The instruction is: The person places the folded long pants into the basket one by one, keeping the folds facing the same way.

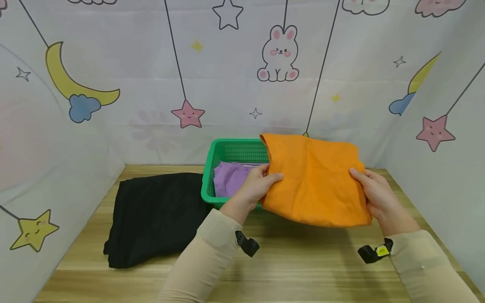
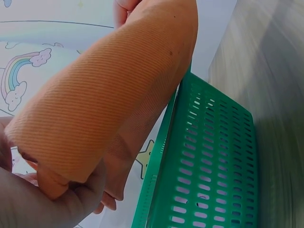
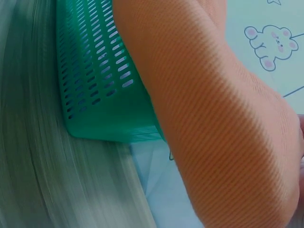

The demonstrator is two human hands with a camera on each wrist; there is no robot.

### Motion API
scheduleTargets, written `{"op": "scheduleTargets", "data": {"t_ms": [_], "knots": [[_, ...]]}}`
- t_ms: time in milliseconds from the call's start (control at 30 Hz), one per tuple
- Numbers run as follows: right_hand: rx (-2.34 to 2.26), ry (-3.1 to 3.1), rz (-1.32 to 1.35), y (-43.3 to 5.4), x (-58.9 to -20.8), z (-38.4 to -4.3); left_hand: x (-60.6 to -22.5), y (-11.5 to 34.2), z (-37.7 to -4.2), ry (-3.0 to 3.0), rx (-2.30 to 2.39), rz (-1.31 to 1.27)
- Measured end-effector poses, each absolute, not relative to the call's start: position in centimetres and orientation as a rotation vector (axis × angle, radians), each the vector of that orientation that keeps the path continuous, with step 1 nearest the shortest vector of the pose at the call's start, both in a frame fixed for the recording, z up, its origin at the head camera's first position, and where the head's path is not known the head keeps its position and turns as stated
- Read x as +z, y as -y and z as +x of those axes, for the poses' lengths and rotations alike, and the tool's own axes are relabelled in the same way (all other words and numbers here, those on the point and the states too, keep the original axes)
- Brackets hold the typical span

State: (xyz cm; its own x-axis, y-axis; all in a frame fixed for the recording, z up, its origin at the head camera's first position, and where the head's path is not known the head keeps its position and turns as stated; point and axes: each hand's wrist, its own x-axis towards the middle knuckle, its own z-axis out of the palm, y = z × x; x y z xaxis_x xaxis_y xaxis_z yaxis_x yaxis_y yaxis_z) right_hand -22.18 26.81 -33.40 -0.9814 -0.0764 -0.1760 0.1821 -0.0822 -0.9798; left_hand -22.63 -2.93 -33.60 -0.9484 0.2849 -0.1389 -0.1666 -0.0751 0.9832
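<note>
A folded orange cloth (image 1: 314, 181) hangs in the air between both hands, over the right part of a green basket (image 1: 209, 168). At the cloth's left edge, the left hand (image 1: 257, 185) pinches it with the thumb on the near face. The right hand (image 1: 373, 189) grips the opposite edge, thumb also in front and fingers behind. Ribbed fabric of the cloth fills much of both wrist views. Inside the basket lies a purple cloth (image 1: 229, 179); the orange cloth hides the rest of the contents.
A folded black cloth (image 1: 159, 219) lies on the wooden table (image 1: 288, 269), left of the basket and close against it. Behind and at both sides stands a white printed curtain (image 1: 147, 84).
</note>
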Motion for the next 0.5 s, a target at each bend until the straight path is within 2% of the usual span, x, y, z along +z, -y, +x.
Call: {"op": "scheduleTargets", "data": {"t_ms": [500], "knots": [[-2.203, -1.939, 0.078, -25.82, -33.30, -22.36, -33.65, 3.72, -22.80, -1.940, 2.095, 0.086]]}}
